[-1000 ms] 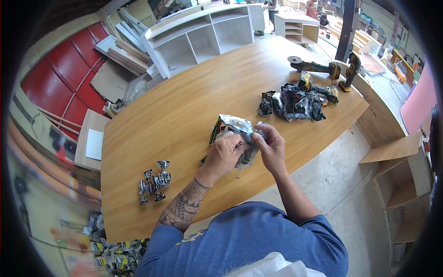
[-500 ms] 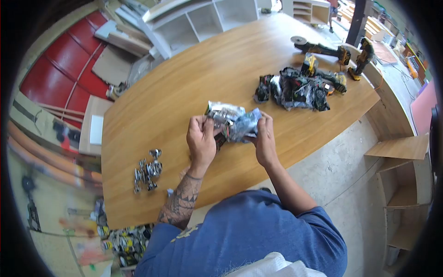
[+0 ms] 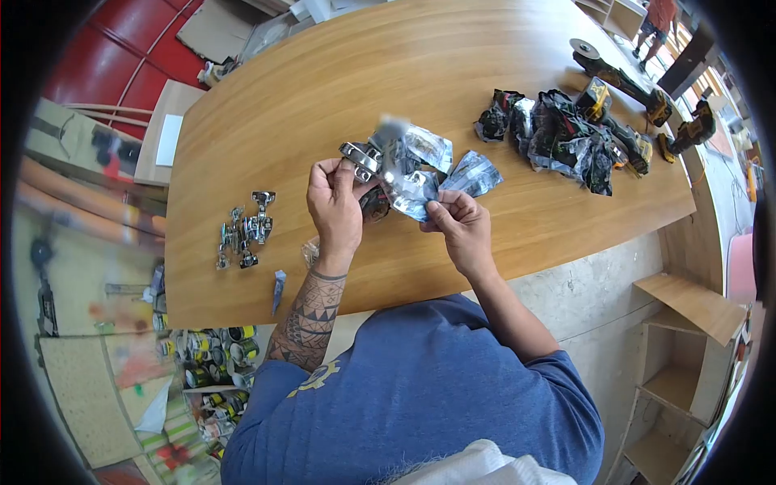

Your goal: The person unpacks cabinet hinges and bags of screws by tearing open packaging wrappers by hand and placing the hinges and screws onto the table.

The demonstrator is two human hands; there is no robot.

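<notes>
My left hand [image 3: 335, 206] is closed on a shiny metal hinge [image 3: 363, 160] above the wooden tabletop [image 3: 283, 121]. Pinched in my right hand [image 3: 463, 230] is the lower corner of a silvery plastic wrapper [image 3: 411, 192]. A blurred metallic piece lies against the wrapper, between the hands. Beyond my right hand is another silvery wrapper [image 3: 473, 175]. Part of a dark packet [image 3: 374, 205] shows beneath the held items. Several metal hinges [image 3: 246, 229] are grouped on the table to the left. A small clear packet [image 3: 310, 251] rests beside my left wrist.
Crumpled dark wrappers [image 3: 566, 141] lie at the right, beside an angle grinder [image 3: 621, 79] and other yellow-black power tools [image 3: 693, 129]. A small wrapper strip [image 3: 279, 291] is near the front edge. Cans [image 3: 218, 356] stand below left. A person [image 3: 659, 24] is at the upper right.
The hands have drawn the packet open, and a metal hinge now shows in my left hand. The wrapper hangs from my right hand. The camera view has shifted, moving the tabletop upward.
</notes>
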